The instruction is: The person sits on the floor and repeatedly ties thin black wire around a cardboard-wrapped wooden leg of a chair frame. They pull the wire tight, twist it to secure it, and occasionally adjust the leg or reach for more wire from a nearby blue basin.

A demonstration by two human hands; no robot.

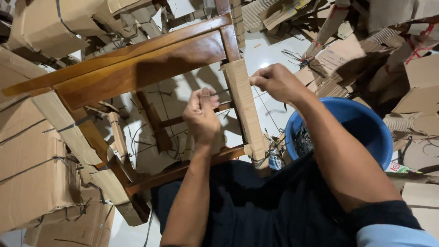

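A brown wooden chair frame [137,64] lies tipped in front of me, its legs partly wrapped in corrugated cardboard. One leg on the right carries a cardboard strip [244,105]. My left hand [201,114] is closed in a fist beside that leg and pinches a thin dark strap [222,93]. My right hand [276,82] is closed on the strap's other end at the leg's right edge, so the strap runs across the cardboard between both hands.
A blue plastic bucket [361,123] with dark strap bits inside stands at my right. Cardboard-wrapped pieces [32,155] sit at the left, and loose cardboard scraps [366,50] pile up at the back right. White tiled floor [270,50] shows beyond the chair.
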